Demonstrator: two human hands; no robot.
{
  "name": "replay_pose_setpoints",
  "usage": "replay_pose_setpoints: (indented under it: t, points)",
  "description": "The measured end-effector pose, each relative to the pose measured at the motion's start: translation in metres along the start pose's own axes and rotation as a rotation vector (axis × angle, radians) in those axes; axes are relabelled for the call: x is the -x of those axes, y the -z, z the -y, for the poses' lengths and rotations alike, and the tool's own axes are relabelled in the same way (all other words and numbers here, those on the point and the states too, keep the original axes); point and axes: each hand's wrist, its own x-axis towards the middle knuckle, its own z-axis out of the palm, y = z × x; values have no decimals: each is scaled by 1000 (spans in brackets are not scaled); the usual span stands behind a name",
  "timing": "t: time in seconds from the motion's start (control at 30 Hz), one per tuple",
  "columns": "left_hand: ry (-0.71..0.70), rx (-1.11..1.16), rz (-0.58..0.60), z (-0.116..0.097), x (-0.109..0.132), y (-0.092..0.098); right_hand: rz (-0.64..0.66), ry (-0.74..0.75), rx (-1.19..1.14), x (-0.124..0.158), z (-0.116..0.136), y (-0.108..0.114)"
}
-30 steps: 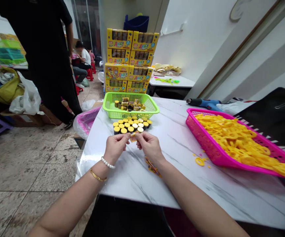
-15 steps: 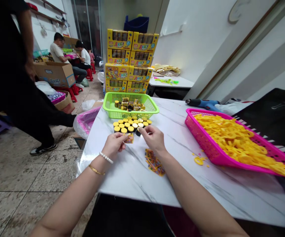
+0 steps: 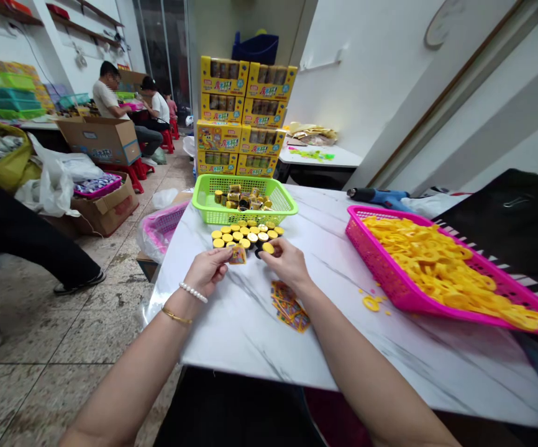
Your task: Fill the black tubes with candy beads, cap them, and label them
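Note:
My left hand (image 3: 207, 271) pinches a small flat printed label (image 3: 238, 255), yellow-orange with coloured figures, between thumb and fingers. Between the fingertips of my right hand (image 3: 288, 264) is a small black jar with a yellow lid (image 3: 268, 248), at the near edge of a group of jars. The other yellow-lidded black jars (image 3: 236, 236) stand upright in close rows, just beyond both hands. A loose pile of printed labels (image 3: 290, 307) lies on the marbled table, beside my right forearm.
Behind the jars, a green basket (image 3: 199, 208) holds wrapped jars. A pink basket (image 3: 357, 239) heaped with yellow plastic pieces (image 3: 432, 261) stands right, near a heat gun (image 3: 381, 197). Yellow boxes (image 3: 238, 136) are stacked behind. A person's leg (image 3: 40, 230) is at left; others sit farther back.
My right hand has closed on a yellow-lidded jar at the group's near edge. My left hand has shifted slightly forward and left with the label. The person at left has moved farther left.

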Motion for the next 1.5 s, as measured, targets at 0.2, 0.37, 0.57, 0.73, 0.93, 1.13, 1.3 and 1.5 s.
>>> replay_pose_setpoints:
  t: [0.2,0.37,0.57,0.73,0.93,1.13,1.3,1.5]
  points:
    - [64,82,22,0,-2,-3,296,-172,-804,15,24,9]
    - [114,139,76,-1,3,-8,267,-171,-754,23,31,0]
    - [136,169,59,-2,4,-10,213,-106,-569,26,37,2]
    - [142,159,75,-1,4,-11,166,-42,-639,31,43,5]
    - [154,169,92,-1,3,-10,219,-108,-788,30,39,5]
    - [165,182,109,-2,3,-11,253,-76,-641,30,40,1]
    - [148,160,114,-1,3,-10,176,-29,-504,31,33,-3]
    - [12,92,84,6,4,-10,130,122,-387,37,33,-5]
